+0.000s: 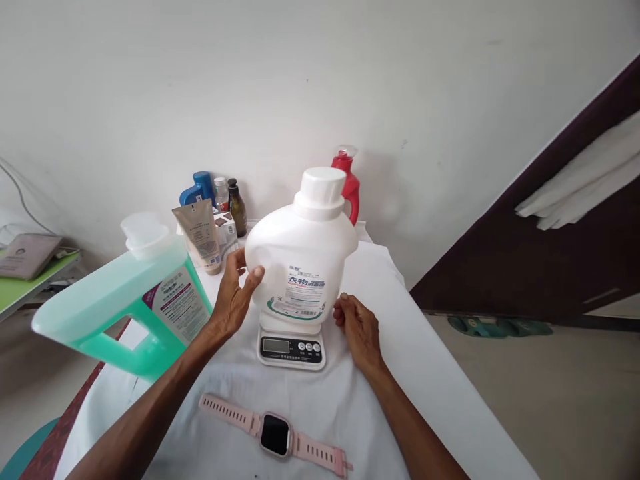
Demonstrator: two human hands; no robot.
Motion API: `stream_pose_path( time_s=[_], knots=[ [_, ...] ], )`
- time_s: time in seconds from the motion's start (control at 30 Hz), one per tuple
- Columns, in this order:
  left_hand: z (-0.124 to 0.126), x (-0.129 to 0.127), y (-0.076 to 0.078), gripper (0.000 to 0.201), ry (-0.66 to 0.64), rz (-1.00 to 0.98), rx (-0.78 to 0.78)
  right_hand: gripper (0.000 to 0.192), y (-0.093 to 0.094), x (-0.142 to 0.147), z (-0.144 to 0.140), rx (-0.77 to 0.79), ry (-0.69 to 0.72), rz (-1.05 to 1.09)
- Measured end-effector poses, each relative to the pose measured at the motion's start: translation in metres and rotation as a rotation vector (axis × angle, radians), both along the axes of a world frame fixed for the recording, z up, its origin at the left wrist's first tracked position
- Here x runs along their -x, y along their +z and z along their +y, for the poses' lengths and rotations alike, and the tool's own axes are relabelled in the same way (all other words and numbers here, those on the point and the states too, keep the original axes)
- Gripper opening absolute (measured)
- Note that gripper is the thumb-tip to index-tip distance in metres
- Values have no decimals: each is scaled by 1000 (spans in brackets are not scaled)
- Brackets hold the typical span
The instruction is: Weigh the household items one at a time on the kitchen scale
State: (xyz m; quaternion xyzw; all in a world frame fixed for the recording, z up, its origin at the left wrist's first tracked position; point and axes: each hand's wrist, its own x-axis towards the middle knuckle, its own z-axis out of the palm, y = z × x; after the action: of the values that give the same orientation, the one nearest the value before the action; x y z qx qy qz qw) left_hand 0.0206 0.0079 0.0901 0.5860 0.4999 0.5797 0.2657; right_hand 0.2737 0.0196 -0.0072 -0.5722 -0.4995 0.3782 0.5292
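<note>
Standing on the small kitchen scale, the white detergent jug sat upright near the middle of the table, its white cap on and its printed label turned toward us. We had our left hand against the jug's left side, fingers spread and the thumb laid flat on the plastic, touching it rather than gripping it. Our right hand rested at the jug's lower right edge, fingers curled loosely together and just touching the base; we could not tell whether they pressed on the jug or only lay beside it. The scale's display and its row of round buttons showed in front of the jug, between our two wrists.

Close to the camera on the left stood a green detergent jug with a clear cap and a pink-edged label, apart from our left hand. A pink smartwatch lay flat on the white cloth in front of the scale, its strap stretched out to both sides. Behind the white jug, against the wall, we saw a red bottle, a dark glass bottle, a blue bottle and a beige tube standing cap down.
</note>
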Motion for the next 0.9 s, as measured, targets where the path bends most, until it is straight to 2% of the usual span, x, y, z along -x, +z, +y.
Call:
stream_pose_path(
  time_s=[0.1,0.3,0.43,0.53,0.6,0.7,0.9],
  knots=[
    [20,-6,15,53,-56,-88,48,60,5,0,-2,-11,19,10],
    [48,-29,19,61,-113,-417,12,62,11,0,-2,-24,36,27],
    [64,-47,45,54,-29,-459,-33,63,9,-1,0,-19,38,30],
    [93,-58,66,48,43,-455,-93,63,7,-1,1,-6,38,26],
    [119,-64,72,49,71,-468,-116,63,6,-1,2,2,36,19],
    [155,-70,62,52,109,-443,-94,62,6,-1,2,8,28,7],
    [212,-74,16,54,155,-463,-4,62,4,-3,4,40,19,-6]
  ],
)
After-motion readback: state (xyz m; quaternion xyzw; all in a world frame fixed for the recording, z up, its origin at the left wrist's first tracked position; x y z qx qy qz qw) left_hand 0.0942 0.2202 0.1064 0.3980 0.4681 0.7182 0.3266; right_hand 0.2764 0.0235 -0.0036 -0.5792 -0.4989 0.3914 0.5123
